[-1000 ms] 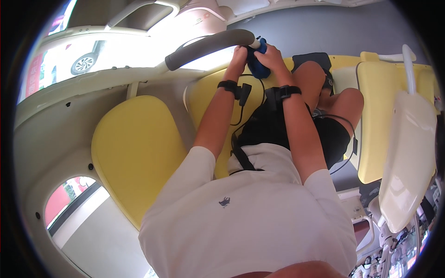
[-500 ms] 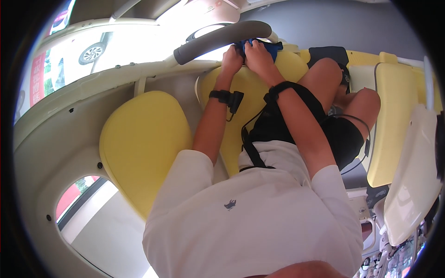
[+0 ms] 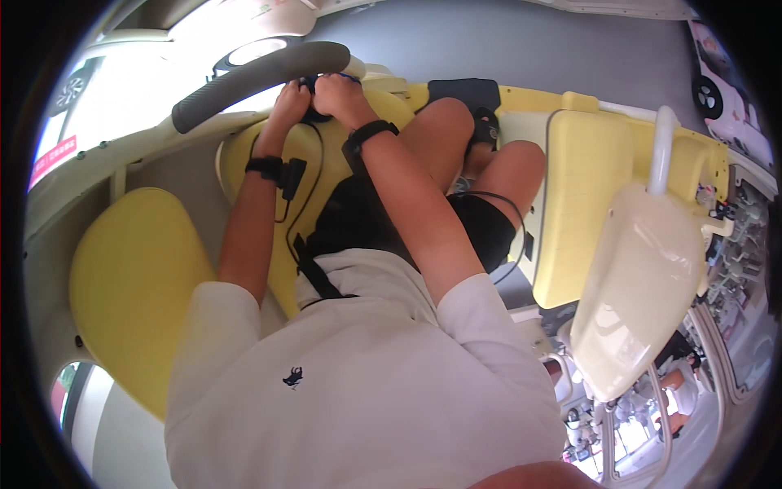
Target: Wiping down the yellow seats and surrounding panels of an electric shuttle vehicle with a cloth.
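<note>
My left fingers (image 3: 300, 90) and right fingers (image 3: 327, 88) are curled in, gripping a dark-blue piece of cloth (image 3: 315, 115), mostly hidden between them, just beside the curved, grey-brown padded bar (image 3: 265, 80) and above the yellow padded seat (image 3: 239, 163).

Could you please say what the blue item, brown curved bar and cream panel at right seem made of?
Blue item: possibly matte cloth, looking dull, but mostly hidden.
Brown curved bar: likely a rubber or foam sleeve, matte without glare.
Cream panel: probably hard plastic, glossy with bright reflections.
</note>
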`<state>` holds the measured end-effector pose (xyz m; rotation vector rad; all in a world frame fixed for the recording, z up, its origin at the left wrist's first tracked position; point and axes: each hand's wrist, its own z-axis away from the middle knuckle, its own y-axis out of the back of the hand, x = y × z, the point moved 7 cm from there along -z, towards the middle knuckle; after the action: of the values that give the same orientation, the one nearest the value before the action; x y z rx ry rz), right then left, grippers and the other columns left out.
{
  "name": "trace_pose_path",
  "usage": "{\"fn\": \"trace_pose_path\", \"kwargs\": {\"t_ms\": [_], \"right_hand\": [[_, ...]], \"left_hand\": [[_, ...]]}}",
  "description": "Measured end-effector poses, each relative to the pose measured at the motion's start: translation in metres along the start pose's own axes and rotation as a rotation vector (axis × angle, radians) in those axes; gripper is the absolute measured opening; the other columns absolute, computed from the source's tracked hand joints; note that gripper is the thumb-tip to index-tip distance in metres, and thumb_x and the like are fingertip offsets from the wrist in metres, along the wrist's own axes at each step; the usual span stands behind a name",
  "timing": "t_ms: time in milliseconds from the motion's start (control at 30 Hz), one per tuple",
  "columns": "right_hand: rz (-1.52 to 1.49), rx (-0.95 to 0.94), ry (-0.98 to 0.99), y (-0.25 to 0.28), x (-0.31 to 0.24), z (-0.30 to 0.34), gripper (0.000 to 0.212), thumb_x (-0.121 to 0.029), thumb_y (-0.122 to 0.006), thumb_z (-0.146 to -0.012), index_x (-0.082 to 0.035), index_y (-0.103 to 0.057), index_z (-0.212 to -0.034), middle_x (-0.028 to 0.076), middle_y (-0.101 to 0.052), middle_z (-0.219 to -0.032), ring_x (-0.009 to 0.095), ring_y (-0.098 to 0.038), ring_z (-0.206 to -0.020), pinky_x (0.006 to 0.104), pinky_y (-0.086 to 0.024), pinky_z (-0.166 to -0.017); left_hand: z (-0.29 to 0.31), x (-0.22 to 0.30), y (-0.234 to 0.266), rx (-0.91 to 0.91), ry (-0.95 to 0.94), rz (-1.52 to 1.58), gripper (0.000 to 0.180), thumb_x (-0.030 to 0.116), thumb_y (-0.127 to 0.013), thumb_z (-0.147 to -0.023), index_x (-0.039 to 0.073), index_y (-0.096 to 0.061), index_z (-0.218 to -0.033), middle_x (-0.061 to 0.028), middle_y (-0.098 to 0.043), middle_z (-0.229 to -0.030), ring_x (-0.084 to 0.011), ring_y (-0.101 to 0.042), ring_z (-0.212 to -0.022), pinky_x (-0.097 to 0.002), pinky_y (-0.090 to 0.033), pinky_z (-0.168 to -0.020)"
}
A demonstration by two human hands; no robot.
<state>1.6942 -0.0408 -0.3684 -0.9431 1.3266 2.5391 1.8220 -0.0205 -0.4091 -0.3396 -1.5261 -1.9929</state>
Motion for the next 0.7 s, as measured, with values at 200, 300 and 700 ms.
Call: {"fn": "trace_pose_path", "kwargs": {"t_ms": [200,300,700], "right_hand": [[0.000,-0.029,0.001,0.014,-0.015,0.012,0.028,-0.022,-0.059,-0.085,-0.005,-0.073,-0.102,0.022,-0.069,-0.111,0.037,-0.067,-0.104,0.0448,-0.053,-0.091],[0.065,-0.166,-0.056,0.006,-0.002,0.023,0.034,-0.026,-0.061,-0.084,-0.004,-0.071,-0.108,0.022,-0.067,-0.118,0.036,-0.065,-0.110,0.0431,-0.052,-0.094],[-0.056,-0.106,0.266,-0.026,-0.061,0.004,0.067,-0.049,-0.064,-0.079,-0.002,-0.055,-0.124,0.021,-0.064,-0.122,0.034,-0.063,-0.111,0.0437,-0.050,-0.095]], "left_hand": [[-0.014,0.000,-0.015,-0.107,-0.388,-0.451,0.025,0.013,-0.050,-0.092,-0.001,-0.058,-0.111,-0.0271,-0.061,-0.114,-0.0397,-0.060,-0.109,-0.0457,-0.051,-0.089],[0.014,0.031,-0.015,-0.222,-0.403,-0.555,0.022,0.013,-0.049,-0.092,-0.002,-0.058,-0.106,-0.0274,-0.063,-0.110,-0.0419,-0.062,-0.105,-0.0473,-0.053,-0.087],[0.049,-0.067,0.040,0.298,-0.468,-0.804,0.017,0.014,-0.049,-0.090,0.002,-0.059,-0.097,-0.0212,-0.064,-0.080,-0.0370,-0.068,-0.072,-0.0476,-0.056,-0.063]]}}
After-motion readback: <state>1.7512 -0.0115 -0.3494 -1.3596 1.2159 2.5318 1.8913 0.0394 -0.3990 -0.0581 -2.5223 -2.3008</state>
